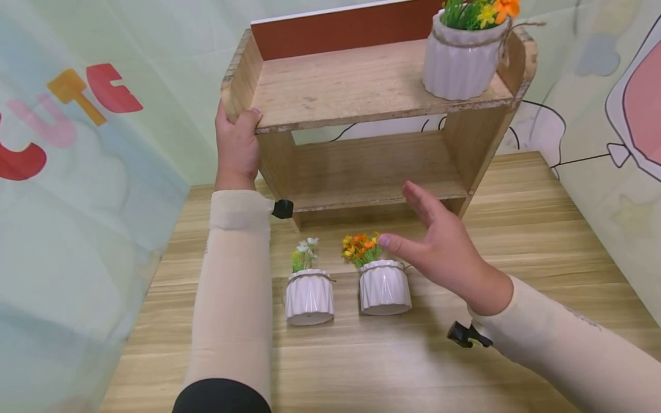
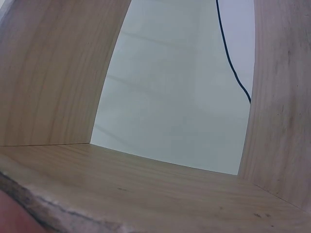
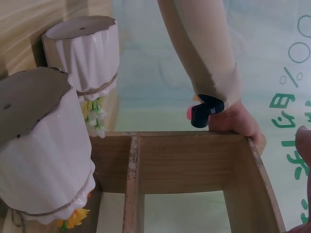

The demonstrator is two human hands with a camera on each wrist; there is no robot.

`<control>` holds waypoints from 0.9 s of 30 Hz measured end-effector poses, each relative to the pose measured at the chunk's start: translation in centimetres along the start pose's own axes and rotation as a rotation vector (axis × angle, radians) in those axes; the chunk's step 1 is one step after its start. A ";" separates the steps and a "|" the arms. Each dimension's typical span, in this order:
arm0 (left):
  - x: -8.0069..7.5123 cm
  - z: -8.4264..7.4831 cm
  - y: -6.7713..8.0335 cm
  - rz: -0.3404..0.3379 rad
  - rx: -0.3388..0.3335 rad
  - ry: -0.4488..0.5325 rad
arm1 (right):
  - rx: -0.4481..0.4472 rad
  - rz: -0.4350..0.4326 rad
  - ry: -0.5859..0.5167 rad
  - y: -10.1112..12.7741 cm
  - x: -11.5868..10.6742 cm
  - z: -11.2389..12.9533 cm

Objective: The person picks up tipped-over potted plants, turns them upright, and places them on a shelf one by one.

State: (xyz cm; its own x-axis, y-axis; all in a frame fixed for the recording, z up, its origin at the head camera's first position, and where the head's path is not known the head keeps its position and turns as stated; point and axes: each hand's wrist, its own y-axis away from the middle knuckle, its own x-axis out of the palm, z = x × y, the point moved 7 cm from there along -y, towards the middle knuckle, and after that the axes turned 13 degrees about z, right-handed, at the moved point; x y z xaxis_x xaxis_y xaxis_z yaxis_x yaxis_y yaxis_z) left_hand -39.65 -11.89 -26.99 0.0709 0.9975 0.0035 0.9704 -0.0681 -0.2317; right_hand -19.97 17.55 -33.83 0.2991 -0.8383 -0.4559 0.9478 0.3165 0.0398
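Observation:
My left hand [image 1: 237, 146] grips the upper left side of a small wooden shelf [image 1: 341, 83], thumb over its front edge. The right hand [image 1: 449, 255] is in the air in front of the shelf, fingers extended and thumb apart, holding nothing. Near its thumb, a white fluted flowerpot [image 1: 384, 289] with orange flowers lies on its side, base towards me. Left of that lies a similar flowerpot [image 1: 310, 298] with white flowers. A third flowerpot [image 1: 459, 60] stands on the shelf's top right. The left wrist view shows the inside of the shelf [image 2: 43, 73].
The shelf stands at the back of a wood-grain table [image 1: 330, 367]. A reddish-brown panel [image 1: 341, 34] rises behind its top board. Printed curtains [image 1: 103, 241] hang at the left, back and right.

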 end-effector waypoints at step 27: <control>0.0 0.0 -0.1 0.003 0.008 0.013 | 0.022 0.050 0.007 -0.4 1.8 -1.5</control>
State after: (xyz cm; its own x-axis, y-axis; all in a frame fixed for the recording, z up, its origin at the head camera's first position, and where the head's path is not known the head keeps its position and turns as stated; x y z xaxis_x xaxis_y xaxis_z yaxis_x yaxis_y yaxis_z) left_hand -39.71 -11.91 -26.95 0.0769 0.9969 0.0154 0.9684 -0.0710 -0.2391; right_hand -20.02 16.59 -35.97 0.3456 -0.8185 -0.4589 0.9339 0.3479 0.0827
